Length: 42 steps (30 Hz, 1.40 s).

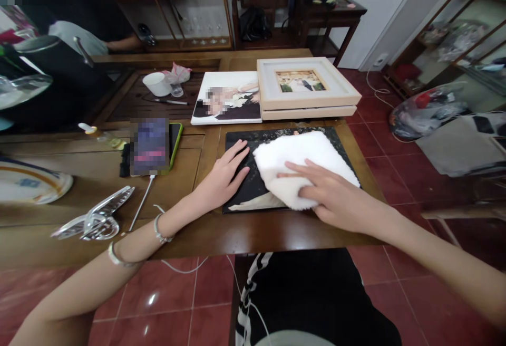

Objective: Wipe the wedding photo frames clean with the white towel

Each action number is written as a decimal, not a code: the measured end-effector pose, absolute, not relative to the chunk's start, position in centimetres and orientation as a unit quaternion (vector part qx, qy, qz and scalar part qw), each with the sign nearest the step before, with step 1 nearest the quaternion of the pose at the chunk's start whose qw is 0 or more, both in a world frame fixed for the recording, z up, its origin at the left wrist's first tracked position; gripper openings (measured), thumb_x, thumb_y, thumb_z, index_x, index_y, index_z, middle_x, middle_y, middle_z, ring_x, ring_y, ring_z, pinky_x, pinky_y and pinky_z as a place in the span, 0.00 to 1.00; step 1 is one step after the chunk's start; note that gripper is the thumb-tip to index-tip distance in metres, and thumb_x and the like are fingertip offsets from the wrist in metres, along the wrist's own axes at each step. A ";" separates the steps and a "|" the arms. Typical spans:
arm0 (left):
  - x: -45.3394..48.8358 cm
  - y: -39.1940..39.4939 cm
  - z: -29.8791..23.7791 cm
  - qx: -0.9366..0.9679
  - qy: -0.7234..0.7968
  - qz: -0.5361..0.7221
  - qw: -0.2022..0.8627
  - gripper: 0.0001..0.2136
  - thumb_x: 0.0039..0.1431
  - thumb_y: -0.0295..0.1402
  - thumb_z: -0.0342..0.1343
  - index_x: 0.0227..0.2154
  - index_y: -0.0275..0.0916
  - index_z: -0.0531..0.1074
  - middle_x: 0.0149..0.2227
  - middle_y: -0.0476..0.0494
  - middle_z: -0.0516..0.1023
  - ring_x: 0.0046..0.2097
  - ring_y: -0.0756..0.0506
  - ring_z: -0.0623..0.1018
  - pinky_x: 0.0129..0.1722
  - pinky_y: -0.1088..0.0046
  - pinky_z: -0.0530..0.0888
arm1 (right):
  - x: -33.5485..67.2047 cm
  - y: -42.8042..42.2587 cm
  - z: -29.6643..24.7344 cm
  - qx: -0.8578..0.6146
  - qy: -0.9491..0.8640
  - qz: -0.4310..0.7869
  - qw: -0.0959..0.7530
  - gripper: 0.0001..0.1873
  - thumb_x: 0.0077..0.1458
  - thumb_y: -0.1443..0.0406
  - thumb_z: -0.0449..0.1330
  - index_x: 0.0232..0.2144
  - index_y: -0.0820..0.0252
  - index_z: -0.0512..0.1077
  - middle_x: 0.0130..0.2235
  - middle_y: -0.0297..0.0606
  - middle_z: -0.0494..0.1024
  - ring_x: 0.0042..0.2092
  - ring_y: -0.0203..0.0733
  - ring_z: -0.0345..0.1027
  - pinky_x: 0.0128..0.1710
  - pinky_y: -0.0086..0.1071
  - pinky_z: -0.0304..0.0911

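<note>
A dark photo panel (253, 177) lies flat near the table's front edge, with a pale patch at its lower part. My left hand (225, 172) rests on the panel's left side, its fingers stretched out and holding nothing. Over much of the panel's right part spreads a white fluffy cloth (304, 151). My right hand (330, 193) presses and grips this cloth, some of its fingers sunk in the pile. The cloth hides most of the picture beneath it.
Behind the panel are a white-edged photo print (237, 114) and stacked light wood frames (308, 103). To the left are a phone (150, 148) on a white cable, a dropper bottle (105, 137), a clear hair clip (95, 219) and a white cup (157, 84). Another person sits at upper left.
</note>
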State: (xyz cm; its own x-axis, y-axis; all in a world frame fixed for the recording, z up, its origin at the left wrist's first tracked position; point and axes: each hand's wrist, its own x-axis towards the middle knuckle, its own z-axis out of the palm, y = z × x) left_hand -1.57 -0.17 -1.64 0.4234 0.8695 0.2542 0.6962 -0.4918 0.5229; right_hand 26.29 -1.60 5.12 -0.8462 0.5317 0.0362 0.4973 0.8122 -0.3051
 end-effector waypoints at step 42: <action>-1.6 -0.1 -1.3 0.835 0.469 0.243 0.153 0.22 0.69 0.35 0.44 0.62 0.30 0.59 0.67 0.30 0.57 0.69 0.39 0.55 0.67 0.55 0.56 | 25.4 -6.4 4.5 -0.292 -0.949 0.106 0.051 0.22 0.42 0.80 0.52 0.37 0.59 0.77 0.63 0.44 0.66 0.66 0.59 0.52 0.61 0.61 0.54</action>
State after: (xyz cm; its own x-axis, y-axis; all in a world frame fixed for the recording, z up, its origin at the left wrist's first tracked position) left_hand -1.57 -0.13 -1.29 0.4427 0.8574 0.2624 0.7083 -0.5138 0.4841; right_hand 25.36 -6.44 4.52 -0.8240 0.5654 0.0355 0.5436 0.8068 -0.2314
